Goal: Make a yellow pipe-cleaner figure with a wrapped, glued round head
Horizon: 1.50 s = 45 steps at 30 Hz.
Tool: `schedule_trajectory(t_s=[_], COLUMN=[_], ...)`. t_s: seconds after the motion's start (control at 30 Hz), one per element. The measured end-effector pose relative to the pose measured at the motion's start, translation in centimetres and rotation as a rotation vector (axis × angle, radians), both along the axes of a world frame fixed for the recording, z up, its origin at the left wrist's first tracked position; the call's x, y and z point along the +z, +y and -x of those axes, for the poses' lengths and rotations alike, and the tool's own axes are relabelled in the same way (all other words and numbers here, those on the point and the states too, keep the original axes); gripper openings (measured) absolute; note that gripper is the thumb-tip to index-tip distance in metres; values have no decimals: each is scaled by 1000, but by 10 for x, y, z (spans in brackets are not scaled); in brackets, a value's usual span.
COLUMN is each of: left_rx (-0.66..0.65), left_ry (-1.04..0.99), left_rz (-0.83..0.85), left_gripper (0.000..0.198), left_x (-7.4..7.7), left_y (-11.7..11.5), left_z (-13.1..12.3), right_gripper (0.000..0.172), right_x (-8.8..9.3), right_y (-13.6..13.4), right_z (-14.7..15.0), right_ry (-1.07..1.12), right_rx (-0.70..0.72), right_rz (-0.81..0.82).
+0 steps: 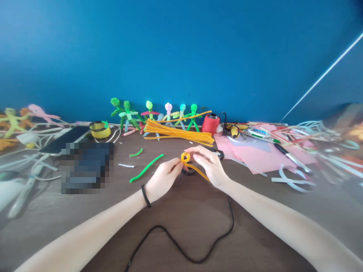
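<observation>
An orange pipe cleaner [185,157] is coiled into a small ring between my hands, its loose tail slanting down to the right. My left hand [166,175] pinches the left side of the ring between thumb and fingers. With bent fingers touching the top and right of the coil, my right hand [211,166] is closed on the same piece. A dark round object [188,172] shows partly beneath the hands; its kind is hidden. Left of my left hand lie a long green pipe cleaner [146,169] and a short green piece [136,153].
Behind the hands lies a bundle of orange pipe cleaners [176,131]. Several pipe-cleaner figures [149,109] lean against the blue wall. Pink paper [255,153], a marker [292,156] and a red spool [210,124] are at right. A black cord [184,255] crosses the table in front.
</observation>
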<state>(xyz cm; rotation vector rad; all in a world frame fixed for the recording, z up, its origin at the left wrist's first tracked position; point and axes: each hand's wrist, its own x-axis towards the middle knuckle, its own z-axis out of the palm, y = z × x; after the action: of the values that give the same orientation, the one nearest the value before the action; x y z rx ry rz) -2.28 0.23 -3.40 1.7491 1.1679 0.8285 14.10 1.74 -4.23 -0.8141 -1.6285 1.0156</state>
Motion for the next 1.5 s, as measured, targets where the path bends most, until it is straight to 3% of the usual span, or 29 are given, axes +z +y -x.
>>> schedule_trajectory(t_s=[0.17, 0.33, 0.5, 0.7, 0.9, 1.27, 1.5], left_rx=[-131, -244, -258, -280, -244, -218, -198], left_ry=[-392, -548, -578, -564, -535, -491, -472], left_rz=[426, 555, 604, 634, 597, 567, 543], left_gripper=[21, 19, 20, 19, 21, 22, 23], left_x=[4, 5, 2, 2, 2, 0, -1], left_y=[0, 0, 2, 2, 2, 3, 1], left_z=[2, 4, 5, 5, 5, 5, 3], right_gripper=[17, 15, 23, 17, 19, 9, 2], right_x=[-2, -4, -7, -5, -1, 4, 4], right_y=[3, 2, 0, -2, -3, 3, 3], right_z=[1, 2, 1, 0, -3, -4, -4], right_ry=[53, -17, -15, -39, -60, -180, -140], right_rx=[26, -3, -25, -61, -6, -17, -33], right_rz=[33, -36, -85, -180, -231, -341, -326])
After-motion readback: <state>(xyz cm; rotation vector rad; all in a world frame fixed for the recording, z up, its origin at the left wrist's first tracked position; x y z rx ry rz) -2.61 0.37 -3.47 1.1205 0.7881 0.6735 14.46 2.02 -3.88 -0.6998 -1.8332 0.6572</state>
